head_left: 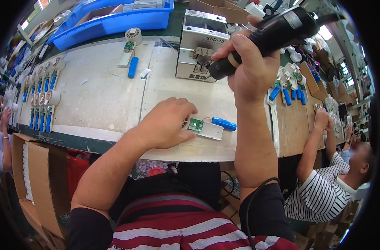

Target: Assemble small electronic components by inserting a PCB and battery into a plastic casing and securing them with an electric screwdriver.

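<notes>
My left hand (pixel 169 123) curves its thumb and fingers around the round end of a white plastic housing (pixel 210 132) on the table. That end is mostly hidden under my hand. A green circuit board (pixel 195 125) sits in the housing, and thin wires run from it to a blue cylindrical battery (pixel 224 123) lying beside the handle part. Raised at the upper right, my right hand (pixel 254 66) grips a black electric screwdriver (pixel 277 35). Its lower end is close to the front of a light-coloured screw feeder (pixel 202 31).
Another housing with its battery (pixel 133 67) lies left of the feeder. Rows of similar units (pixel 42 109) stand at the left, and more (pixel 288 89) lie at the right. A blue crate (pixel 115 26) is behind; a co-worker in a striped shirt (pixel 319 191) works at the right.
</notes>
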Available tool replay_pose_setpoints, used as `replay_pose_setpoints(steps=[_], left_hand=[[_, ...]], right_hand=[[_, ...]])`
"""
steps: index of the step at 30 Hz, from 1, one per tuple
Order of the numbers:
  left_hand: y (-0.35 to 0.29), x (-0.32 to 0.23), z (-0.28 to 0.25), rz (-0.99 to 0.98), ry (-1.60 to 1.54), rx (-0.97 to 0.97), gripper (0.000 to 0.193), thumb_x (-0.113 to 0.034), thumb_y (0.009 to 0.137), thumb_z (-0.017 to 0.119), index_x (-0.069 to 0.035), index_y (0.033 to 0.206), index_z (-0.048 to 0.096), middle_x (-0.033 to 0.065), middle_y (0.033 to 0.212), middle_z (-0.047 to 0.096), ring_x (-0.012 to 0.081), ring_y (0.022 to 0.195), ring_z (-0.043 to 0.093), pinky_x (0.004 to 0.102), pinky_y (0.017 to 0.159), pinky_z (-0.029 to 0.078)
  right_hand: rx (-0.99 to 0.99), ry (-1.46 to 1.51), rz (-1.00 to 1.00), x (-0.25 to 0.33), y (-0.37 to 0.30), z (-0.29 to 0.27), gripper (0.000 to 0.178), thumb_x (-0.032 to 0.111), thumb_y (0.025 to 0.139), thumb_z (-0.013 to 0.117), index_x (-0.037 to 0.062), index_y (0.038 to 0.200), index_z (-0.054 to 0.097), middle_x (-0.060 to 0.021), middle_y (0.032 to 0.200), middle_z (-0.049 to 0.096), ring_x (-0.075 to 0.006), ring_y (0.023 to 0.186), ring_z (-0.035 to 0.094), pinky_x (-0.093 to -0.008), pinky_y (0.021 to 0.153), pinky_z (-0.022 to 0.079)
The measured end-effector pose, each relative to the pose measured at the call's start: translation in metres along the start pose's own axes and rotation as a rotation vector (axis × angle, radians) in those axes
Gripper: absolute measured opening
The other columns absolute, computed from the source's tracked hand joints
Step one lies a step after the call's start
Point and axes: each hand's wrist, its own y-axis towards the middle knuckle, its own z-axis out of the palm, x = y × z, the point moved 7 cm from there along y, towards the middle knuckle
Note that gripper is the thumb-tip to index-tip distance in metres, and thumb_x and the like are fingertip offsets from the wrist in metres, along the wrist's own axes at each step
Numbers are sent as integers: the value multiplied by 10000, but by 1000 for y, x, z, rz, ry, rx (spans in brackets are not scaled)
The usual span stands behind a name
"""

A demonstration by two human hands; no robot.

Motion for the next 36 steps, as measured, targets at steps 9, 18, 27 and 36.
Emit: replay_pose_setpoints(steps=[9,18,27,36], left_hand=[[-8,-35,-61,25,-112,-549,303,-89,868,873,-7,1140,767,140,1005,760,306,910,732,382,844,578],[-25,-35,-55,-179,-414,-550,71,-66,984,772,-2,1015,773,69,867,760,186,839,729,332,760,559],[-28,-29,-17,-52,-1502,-358,117,-106,1056,719,6,1089,722,63,922,750,145,861,703,289,842,572],[-29,-35,-9,-60,-1672,-212,134,-120,1078,675,3,1129,682,112,948,733,208,907,702,341,886,564]], right_hand=[[73,-4,-23,38,-25,25,581,29,947,650,-86,1472,429,-123,791,669,-232,642,694,-407,663,639],[78,95,-89,74,-38,32,563,79,981,593,-33,1504,418,-107,838,629,-213,684,670,-426,678,633],[147,209,-110,93,-42,34,554,142,1020,547,30,1545,410,-80,887,607,-219,751,677,-460,722,624],[146,479,-46,101,-44,47,559,86,988,577,1,1518,420,-95,879,621,-215,711,661,-424,695,615]])
